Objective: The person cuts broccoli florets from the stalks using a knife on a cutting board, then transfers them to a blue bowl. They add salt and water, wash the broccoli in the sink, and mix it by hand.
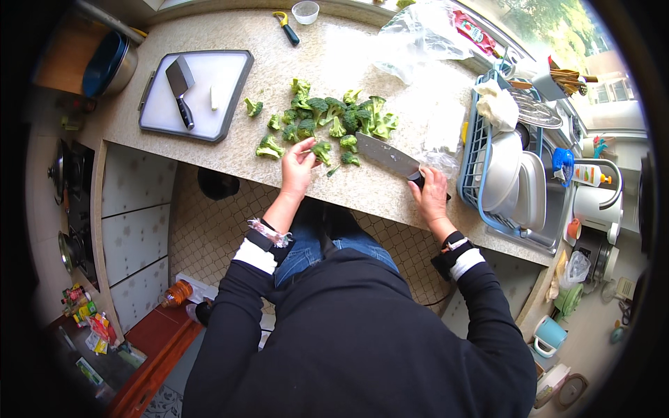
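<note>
On the speckled countertop [366,188] before me lies a loose heap of cut broccoli florets [334,107]. My left hand [297,167] is at the near side of the heap, thumb and fingers around a small broccoli floret [322,151]. A broad kitchen knife [387,154] is in my right hand [431,192], gripped by its black handle. The blade points left and away, its tip close to the florets. Several separate florets [269,146] lie around my left hand, and a tiny broccoli scrap [333,171] sits near the counter's front edge.
To the left, a cutting board [209,78] bears a cleaver [180,81] and a pale piece [214,98]. A peeler [286,28] and small clear bowl [305,12] stand at the back. A blue dish rack [473,167] with dishes borders the right, near clear plastic bags [418,36].
</note>
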Action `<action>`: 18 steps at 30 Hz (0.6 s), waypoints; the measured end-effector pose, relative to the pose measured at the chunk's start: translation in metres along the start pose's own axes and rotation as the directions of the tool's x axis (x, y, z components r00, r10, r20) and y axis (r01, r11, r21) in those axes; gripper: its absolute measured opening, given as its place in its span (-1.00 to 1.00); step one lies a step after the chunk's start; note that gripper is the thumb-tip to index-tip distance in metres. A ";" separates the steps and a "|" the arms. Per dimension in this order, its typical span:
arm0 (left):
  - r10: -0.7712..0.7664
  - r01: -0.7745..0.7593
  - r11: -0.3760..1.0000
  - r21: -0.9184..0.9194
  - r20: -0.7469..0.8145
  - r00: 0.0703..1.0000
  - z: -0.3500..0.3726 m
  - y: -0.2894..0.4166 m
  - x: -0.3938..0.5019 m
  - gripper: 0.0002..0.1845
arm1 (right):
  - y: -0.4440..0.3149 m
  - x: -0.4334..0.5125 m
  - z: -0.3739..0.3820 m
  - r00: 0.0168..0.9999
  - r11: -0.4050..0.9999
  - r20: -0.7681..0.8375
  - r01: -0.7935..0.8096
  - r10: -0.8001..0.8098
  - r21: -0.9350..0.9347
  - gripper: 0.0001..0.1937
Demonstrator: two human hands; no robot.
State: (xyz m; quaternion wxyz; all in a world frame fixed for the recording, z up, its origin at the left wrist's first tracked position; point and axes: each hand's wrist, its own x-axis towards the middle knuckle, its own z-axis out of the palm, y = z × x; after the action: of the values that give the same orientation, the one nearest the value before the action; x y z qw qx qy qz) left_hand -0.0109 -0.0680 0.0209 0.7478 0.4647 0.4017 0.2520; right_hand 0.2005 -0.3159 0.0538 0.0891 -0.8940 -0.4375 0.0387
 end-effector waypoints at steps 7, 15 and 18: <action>0.298 -0.331 0.935 0.130 0.223 0.928 0.043 -0.023 -0.012 -0.64 | -0.092 0.050 0.009 0.961 0.528 0.236 -0.126 -0.147 0.840 -0.45; 0.138 -0.136 0.985 -0.110 0.012 0.990 0.022 -0.021 -0.002 -0.68 | -0.109 0.088 0.036 0.843 0.082 0.438 -0.435 -0.314 0.897 -0.74; 0.340 -0.291 0.905 0.311 -0.116 0.933 0.006 -0.017 0.009 -0.69 | -0.125 0.101 0.040 0.870 0.341 0.456 -0.377 -0.188 0.861 -0.80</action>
State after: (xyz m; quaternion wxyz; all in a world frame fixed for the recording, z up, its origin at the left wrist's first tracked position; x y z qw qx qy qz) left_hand -0.0009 -0.0722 0.0036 0.5846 0.6050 0.4146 0.3467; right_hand 0.1597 -0.1564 0.0394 0.4690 -0.6639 -0.2873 0.5068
